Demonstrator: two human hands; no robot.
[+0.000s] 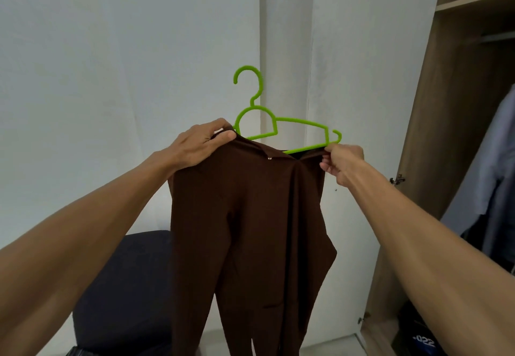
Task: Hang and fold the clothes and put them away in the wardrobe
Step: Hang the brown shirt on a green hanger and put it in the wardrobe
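Left hand (200,143) grips brown garment (250,230), 9 o'clock; right hand (342,163) pinches it, 3 o'clock. Apparently unseated on green hanger (278,130); may slip.

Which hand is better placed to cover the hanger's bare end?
Probably the right hand: it pinches the brown garment beside the bare end of the green hanger; the left hand grips the covered end.
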